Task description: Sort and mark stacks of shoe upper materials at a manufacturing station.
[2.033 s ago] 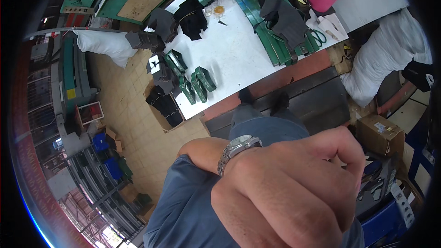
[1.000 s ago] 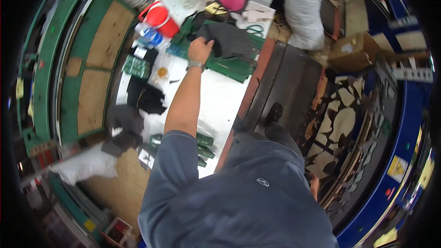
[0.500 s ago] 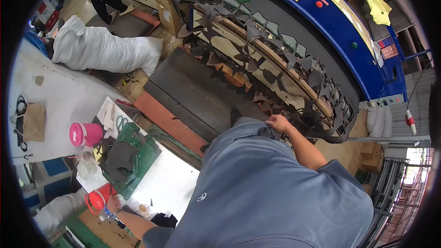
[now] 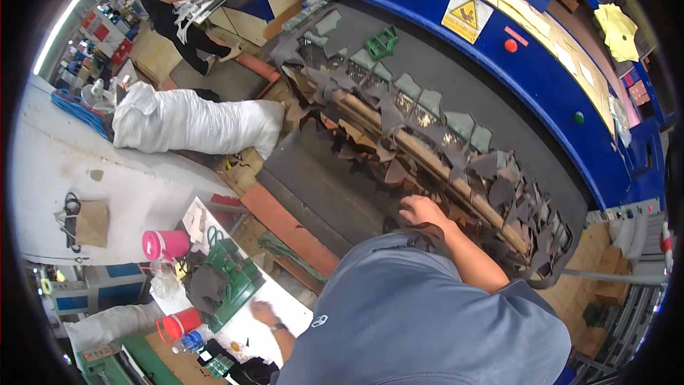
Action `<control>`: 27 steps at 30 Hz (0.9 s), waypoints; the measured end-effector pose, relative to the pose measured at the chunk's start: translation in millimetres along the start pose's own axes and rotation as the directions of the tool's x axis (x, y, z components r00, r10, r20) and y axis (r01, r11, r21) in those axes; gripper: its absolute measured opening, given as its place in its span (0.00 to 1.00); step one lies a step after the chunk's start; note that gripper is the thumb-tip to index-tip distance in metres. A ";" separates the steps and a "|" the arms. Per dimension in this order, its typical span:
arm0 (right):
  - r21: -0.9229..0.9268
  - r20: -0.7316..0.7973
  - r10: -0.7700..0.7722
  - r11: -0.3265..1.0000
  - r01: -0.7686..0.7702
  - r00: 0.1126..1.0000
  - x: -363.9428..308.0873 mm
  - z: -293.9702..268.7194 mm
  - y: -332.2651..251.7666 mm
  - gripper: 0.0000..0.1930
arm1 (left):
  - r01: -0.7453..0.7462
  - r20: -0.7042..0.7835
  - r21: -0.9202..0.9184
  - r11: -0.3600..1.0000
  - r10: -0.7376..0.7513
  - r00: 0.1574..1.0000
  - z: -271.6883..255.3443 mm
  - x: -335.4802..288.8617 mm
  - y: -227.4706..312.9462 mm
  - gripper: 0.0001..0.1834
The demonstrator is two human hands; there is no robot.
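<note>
My left hand is over the white tabletop, beside a green plastic crate with dark sheet pieces on it. Motion blurs its fingers, so their pose is unclear. A red jug with a handle stands left of that hand, apart from it, with a clear bottle with a blue label close by. In front of my body my right hand has its fingers curled in; whatever they may hold is hidden. Dark scraps hang from the machine bed just beyond it.
A long blue machine with a black bed curves across the far side, green cut pieces and a green frame on it. A white sack lies at left; a pink jug stands below. Another person works far left.
My left hand has come away from the red jug and moved right over the white tabletop. My right hand has risen slightly from my waist. The view has shifted, showing more of the other person.
</note>
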State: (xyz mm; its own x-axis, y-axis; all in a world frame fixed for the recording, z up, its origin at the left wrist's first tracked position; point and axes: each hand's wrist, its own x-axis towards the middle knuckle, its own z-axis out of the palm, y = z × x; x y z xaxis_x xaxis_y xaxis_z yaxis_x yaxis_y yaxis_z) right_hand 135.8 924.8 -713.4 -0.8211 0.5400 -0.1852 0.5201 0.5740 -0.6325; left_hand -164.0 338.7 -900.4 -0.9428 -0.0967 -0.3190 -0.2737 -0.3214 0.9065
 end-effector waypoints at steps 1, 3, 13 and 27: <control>0.004 -0.056 -0.077 0.997 0.077 0.995 12.5 -20.1 -6.4 0.16 | 0.045 0.088 0.057 0.997 -0.050 0.995 32.3 -29.3 -27.8 0.14; 0.067 -0.114 -0.142 0.986 0.150 0.983 39.5 -67.8 -27.0 0.14 | 0.081 0.007 0.714 0.695 -0.123 0.992 87.3 -76.5 -60.1 0.14; 0.242 -0.474 -0.004 0.961 0.134 0.881 199.7 -183.4 26.5 0.15 | 0.201 0.083 0.747 0.633 -0.390 0.917 209.7 -82.5 -18.2 0.14; -0.291 -0.535 0.283 0.823 -0.488 0.796 409.6 -190.4 -14.1 0.50 | -0.270 0.552 0.759 0.593 -0.365 0.750 308.9 19.4 -36.9 0.17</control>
State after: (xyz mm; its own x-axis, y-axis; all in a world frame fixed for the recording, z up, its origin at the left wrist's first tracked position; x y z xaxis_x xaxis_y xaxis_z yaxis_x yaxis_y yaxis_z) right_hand -163.1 1255.1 -637.1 -0.3806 0.9217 0.0754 0.8973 0.3877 -0.2110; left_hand -230.9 639.6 -854.6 -0.7118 0.5650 -0.4174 -0.0518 0.5504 0.8333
